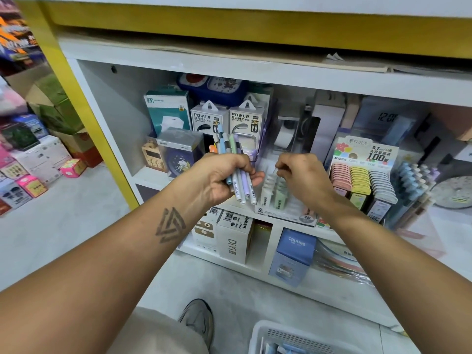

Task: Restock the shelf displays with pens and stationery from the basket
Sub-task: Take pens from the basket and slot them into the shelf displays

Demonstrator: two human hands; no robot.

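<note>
My left hand (pixel 219 175) grips a bundle of several pastel pens (pixel 236 162), blue, green, purple and white, held upright in front of the shelf. My right hand (pixel 304 175) hovers just right of it with fingers curled, pinching what looks like one thin white pen over a slotted pen display tray (pixel 278 198) on the middle shelf; that tray holds a few white and green pens. The white basket (pixel 263 335) sits on the floor at the bottom edge, with pale blue items inside.
Right of the tray stand a lead-refill display (pixel 362 180) and a rack of blue pens (pixel 413 185). Power bank boxes (pixel 227 121) and clocks fill the shelf behind. Boxes (pixel 235 238) stand on the lower shelf. My shoe (pixel 199 320) is on the floor.
</note>
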